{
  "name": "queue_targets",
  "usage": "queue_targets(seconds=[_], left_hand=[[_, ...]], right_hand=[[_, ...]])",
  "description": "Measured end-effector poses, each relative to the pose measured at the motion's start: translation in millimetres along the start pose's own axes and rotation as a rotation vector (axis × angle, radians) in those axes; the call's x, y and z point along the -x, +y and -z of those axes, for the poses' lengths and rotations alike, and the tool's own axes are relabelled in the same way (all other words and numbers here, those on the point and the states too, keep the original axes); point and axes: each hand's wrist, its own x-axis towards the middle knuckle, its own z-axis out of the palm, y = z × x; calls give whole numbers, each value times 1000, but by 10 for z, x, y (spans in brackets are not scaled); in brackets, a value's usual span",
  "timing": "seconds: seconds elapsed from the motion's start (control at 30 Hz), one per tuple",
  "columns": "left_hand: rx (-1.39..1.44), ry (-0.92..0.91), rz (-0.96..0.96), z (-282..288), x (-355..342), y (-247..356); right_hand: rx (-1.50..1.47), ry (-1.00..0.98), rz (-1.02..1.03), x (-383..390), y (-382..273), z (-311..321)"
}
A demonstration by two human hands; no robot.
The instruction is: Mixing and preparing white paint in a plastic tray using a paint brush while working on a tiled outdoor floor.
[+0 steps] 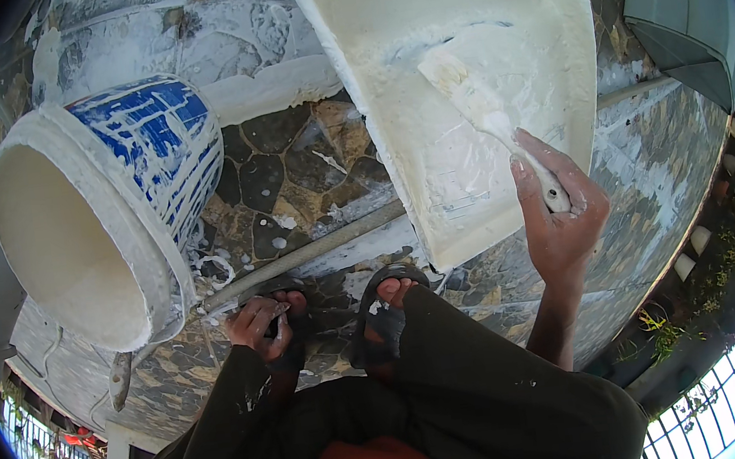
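My right hand (563,198) is closed round the white handle of a paintbrush (482,108). Its pale bristles touch the inside of a large white trough (408,184), whose inner face is smeared with wet-looking white coating. A dark curved streak shows near the bristles. Down by my left foot, my left hand (259,325) hangs with loosely bent fingers and a gap to the thumb; I see nothing in it. White flecks dot its fingers. Left of the trough, a white and blue bucket (150,154) lies tipped on its side, its mouth toward me and its wall streaked with white.
A long pole (324,245) crosses the stone-patterned floor (283,162) under the trough. A stick (120,381) lies by the bucket's rim. A grey-green container (679,22) stands at the far right. White splashes cover much of the floor. My sandalled feet are close to the pole.
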Motion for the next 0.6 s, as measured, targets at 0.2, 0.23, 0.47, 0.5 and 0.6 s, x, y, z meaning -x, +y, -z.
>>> queue_targets(seconds=[0.2, 0.23, 0.47, 0.5, 0.6], left_hand=[[36, -16, 35, 15, -32, 30], [8, -26, 17, 22, -9, 11], [5, 17, -150, 31, -114, 36], [4, 18, -148, 29, -106, 30], [-33, 28, -163, -3, -99, 21]], right_hand=[[-7, -13, -12, -27, 19, -73], [22, 30, -21, -54, 43, -82], [232, 233, -262, 2, 267, 171], [231, 231, -260, 40, 254, 186], [151, 181, -342, 134, 206, 249]])
